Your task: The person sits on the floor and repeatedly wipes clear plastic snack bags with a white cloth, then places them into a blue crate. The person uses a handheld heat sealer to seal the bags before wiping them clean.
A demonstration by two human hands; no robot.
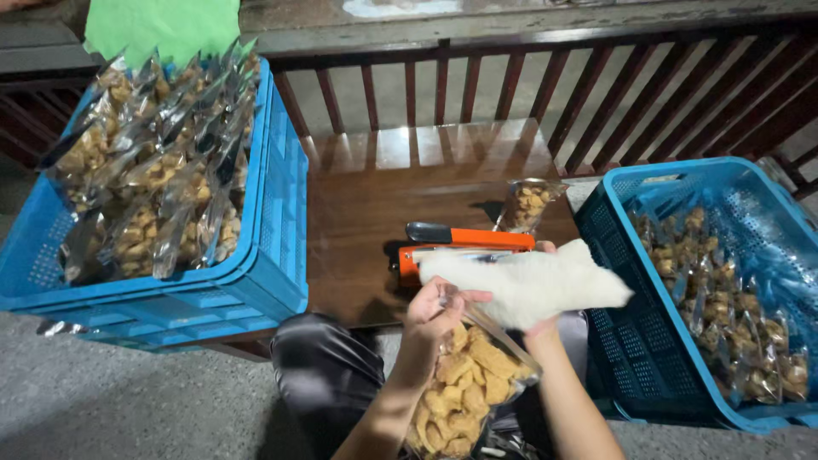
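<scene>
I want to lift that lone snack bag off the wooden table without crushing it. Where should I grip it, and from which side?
Pinch the clear snack bag at its empty top edge, coming from above. It stands upright beside the orange sealer, and the snacks sit low, so the top film is probably flat and free to hold.

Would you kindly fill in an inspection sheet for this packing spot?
Surface: brown wooden bench, glossy.
Job's things: clear snack bag; white cloth; orange sealer.
Clutter: one filled bag upright behind the sealer.
Grippers: left hand grips the snack bag's top; right hand holds the cloth over it.
Cables: nothing seen.
Surroundings: left blue crate full of bags; right blue crate partly filled; wooden railing; green sheet.
</scene>
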